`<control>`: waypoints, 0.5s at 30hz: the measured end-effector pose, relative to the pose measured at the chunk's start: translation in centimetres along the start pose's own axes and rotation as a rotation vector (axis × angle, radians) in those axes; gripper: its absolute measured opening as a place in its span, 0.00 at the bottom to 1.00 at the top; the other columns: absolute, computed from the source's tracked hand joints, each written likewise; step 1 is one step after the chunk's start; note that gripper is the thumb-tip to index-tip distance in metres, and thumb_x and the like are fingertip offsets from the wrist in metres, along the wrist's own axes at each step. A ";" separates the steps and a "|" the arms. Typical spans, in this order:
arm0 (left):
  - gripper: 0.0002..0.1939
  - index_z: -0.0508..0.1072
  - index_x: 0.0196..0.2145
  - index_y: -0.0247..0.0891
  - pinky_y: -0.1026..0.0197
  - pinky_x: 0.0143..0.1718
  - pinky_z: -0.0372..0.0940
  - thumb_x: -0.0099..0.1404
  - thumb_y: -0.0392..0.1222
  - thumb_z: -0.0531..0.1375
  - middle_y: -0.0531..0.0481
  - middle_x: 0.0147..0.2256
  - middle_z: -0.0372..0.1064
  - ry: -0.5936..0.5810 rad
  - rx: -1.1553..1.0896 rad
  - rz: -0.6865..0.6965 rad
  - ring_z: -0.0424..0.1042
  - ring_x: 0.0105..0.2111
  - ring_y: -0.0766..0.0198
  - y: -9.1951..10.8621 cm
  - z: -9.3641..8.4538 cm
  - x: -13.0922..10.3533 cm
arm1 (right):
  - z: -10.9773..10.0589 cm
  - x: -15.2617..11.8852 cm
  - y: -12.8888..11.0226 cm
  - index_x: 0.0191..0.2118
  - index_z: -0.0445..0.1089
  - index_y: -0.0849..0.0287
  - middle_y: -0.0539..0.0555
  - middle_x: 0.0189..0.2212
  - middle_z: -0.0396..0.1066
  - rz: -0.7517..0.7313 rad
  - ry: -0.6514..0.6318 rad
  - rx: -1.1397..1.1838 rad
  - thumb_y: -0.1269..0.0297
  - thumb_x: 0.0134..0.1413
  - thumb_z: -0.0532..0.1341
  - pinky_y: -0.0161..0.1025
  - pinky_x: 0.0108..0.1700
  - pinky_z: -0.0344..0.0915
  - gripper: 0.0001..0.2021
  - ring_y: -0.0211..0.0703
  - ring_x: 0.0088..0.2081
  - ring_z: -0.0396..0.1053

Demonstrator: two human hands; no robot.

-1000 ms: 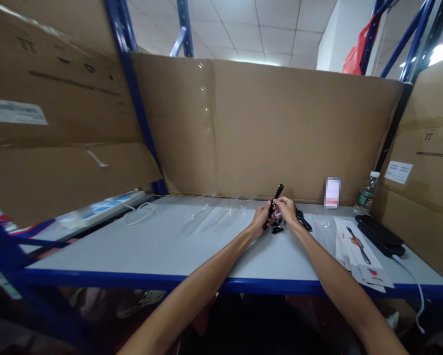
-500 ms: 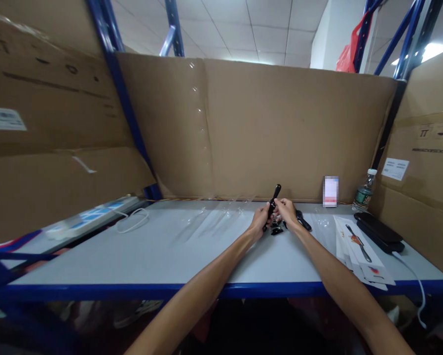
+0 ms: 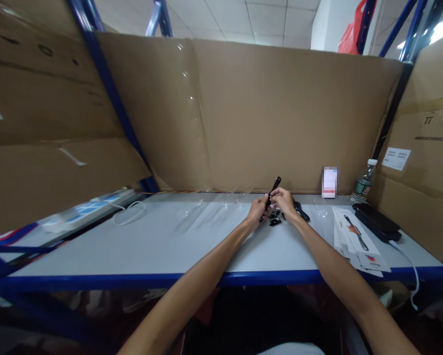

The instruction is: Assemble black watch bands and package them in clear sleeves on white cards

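Observation:
A slim black tool point(image 3: 276, 184) with a rounded handle end is held tilted above the grey table, its top pointing up and away. My left hand point(image 3: 257, 208) is closed around its lower part. The fingers of my right hand point(image 3: 282, 199) pinch at the tool's middle, close to my left fingertips; the exact spot they grip is partly hidden. Small shiny black pieces point(image 3: 275, 222) lie on the table just below my hands. Behind my right wrist rests another black item point(image 3: 302, 212), partly covered.
Clear plastic sleeves point(image 3: 206, 212) lie left of my hands on the table point(image 3: 140, 251). To the right are printed cards point(image 3: 358, 241), a black case point(image 3: 377, 222) with a white cable, a bottle point(image 3: 364, 182) and a phone point(image 3: 329, 182). A power strip point(image 3: 92, 212) sits far left.
The camera view has shifted slightly, so the table appears higher. My right fingers have moved a little along the black tool, which my left hand still holds.

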State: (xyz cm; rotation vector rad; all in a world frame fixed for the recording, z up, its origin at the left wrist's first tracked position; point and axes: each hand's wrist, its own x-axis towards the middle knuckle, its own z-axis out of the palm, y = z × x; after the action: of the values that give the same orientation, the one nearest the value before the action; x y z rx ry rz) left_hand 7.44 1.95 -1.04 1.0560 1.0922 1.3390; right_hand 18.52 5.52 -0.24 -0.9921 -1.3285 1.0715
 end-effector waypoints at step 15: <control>0.19 0.64 0.31 0.37 0.71 0.15 0.41 0.68 0.56 0.60 0.57 0.20 0.56 -0.142 -0.194 -0.201 0.50 0.15 0.76 0.1 -0.4 0.2 | 0.2 0.4 0.4 0.28 0.74 0.60 0.48 0.24 0.73 -0.065 0.003 0.006 0.70 0.39 0.65 0.34 0.33 0.71 0.05 0.38 0.29 0.72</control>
State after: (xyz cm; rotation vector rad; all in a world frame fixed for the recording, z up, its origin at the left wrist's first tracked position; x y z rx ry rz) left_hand 7.02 2.11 -1.02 0.8607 0.9170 1.1652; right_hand 18.30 6.00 -0.50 -0.9396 -1.3459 1.0236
